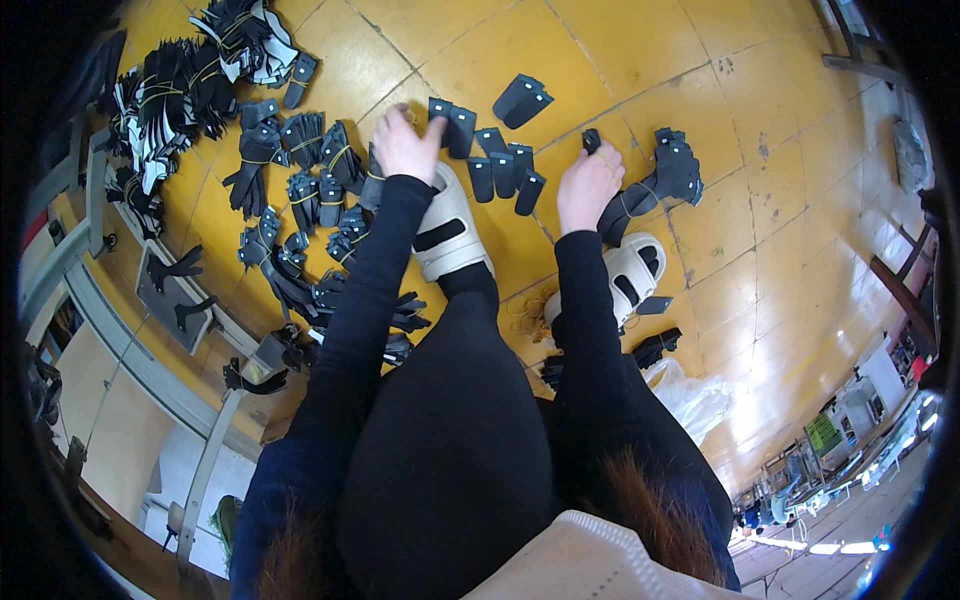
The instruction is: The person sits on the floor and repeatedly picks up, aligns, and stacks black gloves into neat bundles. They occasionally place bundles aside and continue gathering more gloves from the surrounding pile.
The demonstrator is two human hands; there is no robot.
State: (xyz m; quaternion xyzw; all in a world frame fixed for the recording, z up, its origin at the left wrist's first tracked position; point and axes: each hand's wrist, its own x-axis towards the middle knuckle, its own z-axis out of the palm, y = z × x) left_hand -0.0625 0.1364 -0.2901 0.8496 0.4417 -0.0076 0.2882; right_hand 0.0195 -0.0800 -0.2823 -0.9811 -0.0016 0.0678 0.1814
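Note:
My left hand (408,148) is over the floor, its thumb and fingers apart, with the thumb beside a pair of dark flat pieces (459,132) bearing small white tags. Pinched in my right hand (590,188) is a small dark piece (591,140), and a thin yellowish band seems to cross the fingers. Between the hands lie several dark round-ended pieces (505,172), with another small stack (521,101) farther off. A long overlapping row of dark pieces (675,170) lies right of my right hand.
Banded bundles of dark gloves (262,150) spread over the yellow tiled floor (790,140) at left, with black-and-white bundles (165,95) farther back. Cream sandals (448,228) are on my feet. Tan elastic bands (528,320), a clear plastic bag (688,395) and a metal frame (150,345) are nearby.

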